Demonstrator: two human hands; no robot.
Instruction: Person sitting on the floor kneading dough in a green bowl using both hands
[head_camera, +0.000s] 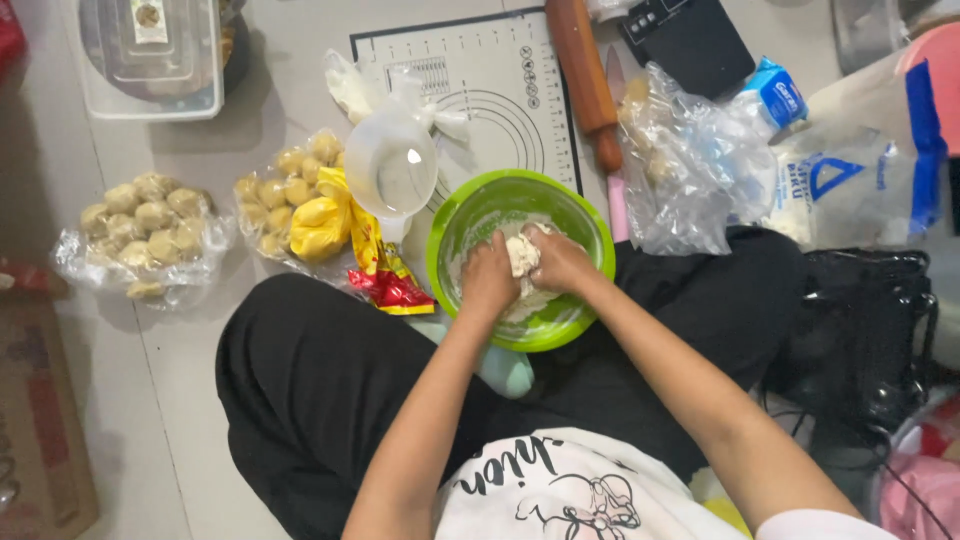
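A green bowl (585, 222) rests on my lap, above my crossed legs in black trousers. Inside it lies a pale lump of dough (521, 254). My left hand (488, 277) and my right hand (558, 259) are both down in the bowl, fingers curled around the dough from either side and pressing into it. Flour coats the bowl's inner wall. Most of the dough is hidden under my hands.
A grey baking mat (500, 70) lies on the floor beyond the bowl, with a wooden rolling pin (584, 75) and a clear measuring jug (391, 166). Yellowish dough balls (150, 222) sit on plastic at left, more (283, 190) in a bag. Flour bags (850, 170) and crumpled plastic (685, 165) are at right.
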